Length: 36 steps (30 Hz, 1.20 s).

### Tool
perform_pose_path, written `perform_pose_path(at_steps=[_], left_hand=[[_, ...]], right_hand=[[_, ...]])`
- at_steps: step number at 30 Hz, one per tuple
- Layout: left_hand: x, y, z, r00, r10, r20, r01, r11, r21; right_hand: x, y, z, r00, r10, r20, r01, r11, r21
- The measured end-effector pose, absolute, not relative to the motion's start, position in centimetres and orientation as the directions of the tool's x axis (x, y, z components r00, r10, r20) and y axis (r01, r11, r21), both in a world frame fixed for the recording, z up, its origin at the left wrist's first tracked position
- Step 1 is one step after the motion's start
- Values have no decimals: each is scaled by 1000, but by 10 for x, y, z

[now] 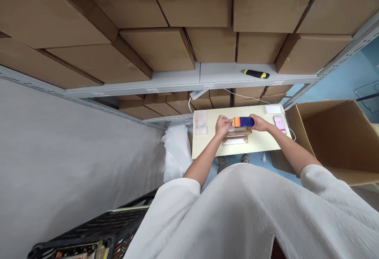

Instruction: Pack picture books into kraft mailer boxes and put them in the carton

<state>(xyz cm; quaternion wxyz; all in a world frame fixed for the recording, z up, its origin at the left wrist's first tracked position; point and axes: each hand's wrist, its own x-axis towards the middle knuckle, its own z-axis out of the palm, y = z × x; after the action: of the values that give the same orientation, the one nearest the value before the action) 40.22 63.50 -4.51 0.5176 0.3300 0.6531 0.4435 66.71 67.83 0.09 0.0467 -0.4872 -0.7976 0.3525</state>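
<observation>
A small dark blue and orange box (244, 122) is held level above the pale table (204, 147). My right hand (259, 123) grips its right end, fingers wrapped round it. My left hand (223, 125) is closed at the orange end, fingertips pinched on something whitish that is too small to name. Below the box sits an open brown cardboard box (239, 132), partly hidden by my hands. In front of it lies a brown piece with a white label (235, 141).
A phone (280, 124) and a white card tray (274, 109) lie at the table's right. Clear plastic sleeves (201, 122) are at its left. A large open carton (340, 136) stands at right; a yellow-black utility knife (256, 74) rests on the shelf (219, 73). A black crate (118, 227) is lower left.
</observation>
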Motion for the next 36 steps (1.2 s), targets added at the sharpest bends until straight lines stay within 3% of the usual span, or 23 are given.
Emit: perform_pose_path(at_steps=[14,20,26,36], left_hand=[[368,635,-53,-266,880,-393,-115,375,920],[331,645,-58,-335,867,-369,-160,334,929],[294,641,-76,-381,844,-379,-182,333,925],[310,618,-115,-367,841,-397,-209,342,916]], right_hand=[[635,686,28,-553,743,-377,807,366,-463],[632,692,48,-540,724,-430,840,429,-333],[639,698,62,-519,719,-462,855,446,-265],[625,693,47,-444,701,-557,883,448,-141]])
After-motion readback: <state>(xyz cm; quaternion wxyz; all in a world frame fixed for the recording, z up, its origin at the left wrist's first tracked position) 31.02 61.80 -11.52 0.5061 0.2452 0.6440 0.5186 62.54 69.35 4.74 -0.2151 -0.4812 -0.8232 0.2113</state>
